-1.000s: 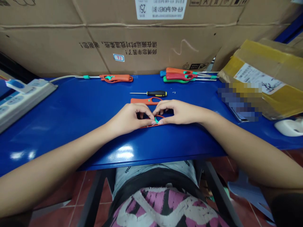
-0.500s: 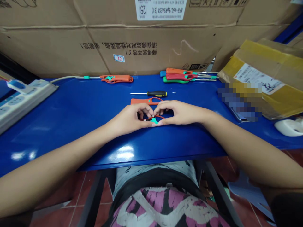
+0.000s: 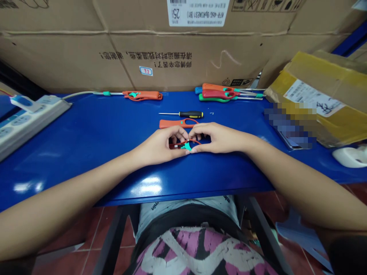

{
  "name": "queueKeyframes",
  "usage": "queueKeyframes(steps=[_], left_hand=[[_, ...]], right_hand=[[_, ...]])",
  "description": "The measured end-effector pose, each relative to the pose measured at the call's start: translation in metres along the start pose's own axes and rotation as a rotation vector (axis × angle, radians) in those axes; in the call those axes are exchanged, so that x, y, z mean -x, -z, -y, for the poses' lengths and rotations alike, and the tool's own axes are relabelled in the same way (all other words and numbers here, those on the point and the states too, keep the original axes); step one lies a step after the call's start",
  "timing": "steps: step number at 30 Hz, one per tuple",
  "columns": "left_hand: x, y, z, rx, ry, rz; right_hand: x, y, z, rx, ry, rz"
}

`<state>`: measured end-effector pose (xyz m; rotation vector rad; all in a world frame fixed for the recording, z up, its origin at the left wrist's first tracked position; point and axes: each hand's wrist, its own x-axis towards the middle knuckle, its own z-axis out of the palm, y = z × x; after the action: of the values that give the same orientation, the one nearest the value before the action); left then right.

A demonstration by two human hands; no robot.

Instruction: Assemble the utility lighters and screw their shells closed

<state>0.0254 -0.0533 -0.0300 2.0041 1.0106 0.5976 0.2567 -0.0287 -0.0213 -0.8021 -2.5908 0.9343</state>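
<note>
My left hand [image 3: 164,143] and my right hand [image 3: 216,138] meet at the middle of the blue table, their fingertips pinched on an opened lighter half. A green trigger piece [image 3: 187,146] shows between the thumbs, with part of the red-orange casing [image 3: 172,146] inside my left hand. Small inner parts lie there, mostly covered by fingers. Just behind the hands rests an orange lighter shell half [image 3: 170,123] with a loop-shaped trigger guard. Beyond it lies a screwdriver [image 3: 190,114] with a black and yellow handle, its shaft pointing left.
An orange lighter [image 3: 146,95] lies at the back left, several others [image 3: 216,93] at the back right. A white power strip [image 3: 34,118] stands left. To the right are a taped yellow carton [image 3: 323,95], a blurred phone-like object [image 3: 289,131] and a white object [image 3: 349,156]. A large cardboard box [image 3: 80,61] walls the back.
The whole view has shifted slightly. Both hands keep their grip at the lighter half, and a bit more of the casing and green trigger shows between them.
</note>
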Motion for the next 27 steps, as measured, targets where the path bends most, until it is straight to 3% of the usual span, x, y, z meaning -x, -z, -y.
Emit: queueKeyframes(steps=[17,21,23,27], left_hand=[[0.004,-0.002,-0.007,-0.031,-0.102,-0.014],[0.003,0.016,-0.009,0.010,-0.099,0.127],[0.002,0.030,-0.008,-0.007,-0.055,0.255],[0.000,0.048,0.001,0.031,0.052,0.352]], right_hand=[[0.003,0.002,0.006,-0.013,-0.031,0.064],[0.003,0.003,0.006,-0.034,-0.041,0.073],[0.003,0.004,0.005,-0.029,-0.039,0.078],[0.003,0.005,0.005,-0.035,-0.052,0.090]])
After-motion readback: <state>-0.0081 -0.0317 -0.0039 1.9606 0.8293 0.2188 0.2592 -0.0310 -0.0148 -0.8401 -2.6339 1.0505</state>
